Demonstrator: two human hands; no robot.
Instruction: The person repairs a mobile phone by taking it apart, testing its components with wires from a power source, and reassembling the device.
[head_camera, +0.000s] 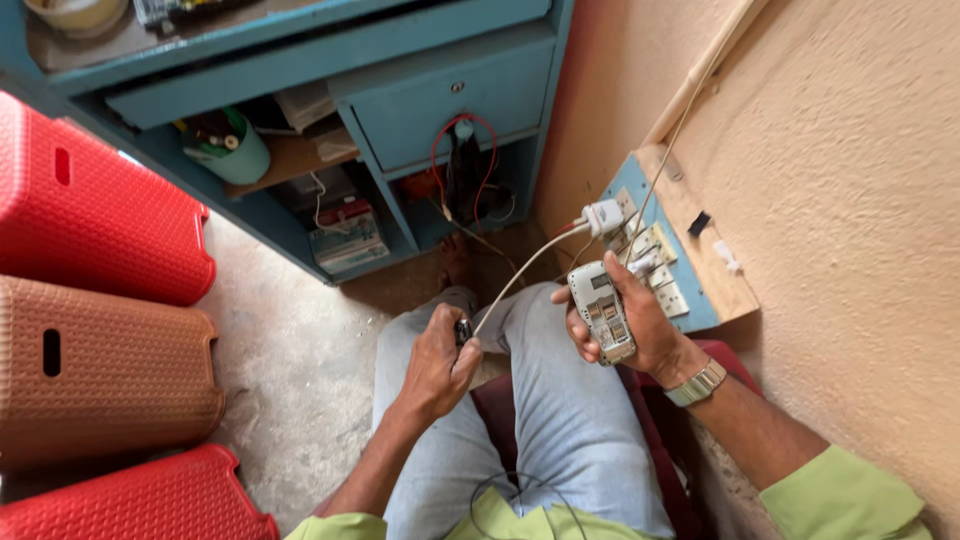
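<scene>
Two hands work: right hand (640, 325) fingers clamp the opened phone (601, 312); left hand (437, 362) fingers pinch the cable plug (463, 330). Align squarely before inserting.

Soft daylight is filling the frame, fairly bright, no hard glare. The textured wall (850, 150) at right is taking the most light and is looking slightly washed. Shadows are sitting deep inside the blue cabinet (440, 90) at top centre and under the person's legs at bottom centre. Red stools (90, 200) at left are reading saturated, edges clean. Wide-angle distortion is bending lines toward the corners. Centre is staying sharp; the right hand (640, 320) and left hand (435, 365) are showing no motion blur.
</scene>
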